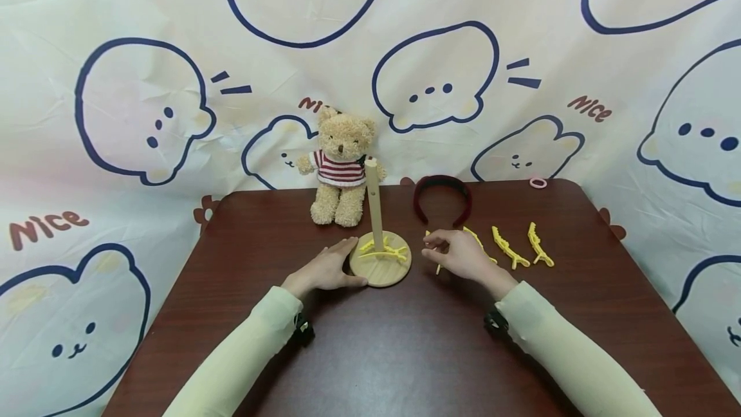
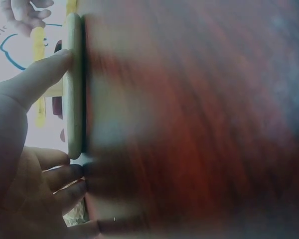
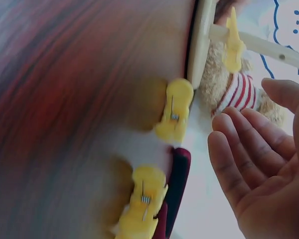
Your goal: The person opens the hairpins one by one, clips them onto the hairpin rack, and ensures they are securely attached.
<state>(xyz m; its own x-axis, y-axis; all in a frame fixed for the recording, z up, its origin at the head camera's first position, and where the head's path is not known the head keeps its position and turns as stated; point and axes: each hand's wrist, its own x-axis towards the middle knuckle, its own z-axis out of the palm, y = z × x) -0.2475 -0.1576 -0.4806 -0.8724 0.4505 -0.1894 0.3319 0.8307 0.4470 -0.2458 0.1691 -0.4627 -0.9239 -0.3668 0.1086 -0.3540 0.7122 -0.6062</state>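
Observation:
The left hand (image 1: 329,267) holds the round base (image 1: 379,274) of a wooden stand at its left edge; in the left wrist view its thumb lies on the base (image 2: 74,99) and its fingers are at the rim. Yellow clips (image 1: 384,251) are around the lower part of the stand's post (image 1: 374,208), a little above the base. Right of the stand, the right hand (image 1: 462,256) hovers over a yellow clip (image 1: 438,269), fingers loosely bent. In the right wrist view this hand (image 3: 261,159) holds nothing, and two clips (image 3: 175,112) lie on the table beside it.
A teddy bear (image 1: 343,166) in a striped shirt sits behind the stand. Behind the right hand lies a dark red headband (image 1: 466,193). Two yellow clips (image 1: 509,250) (image 1: 540,246) are farther right, and a pink ring (image 1: 538,183) lies at the table's back edge.

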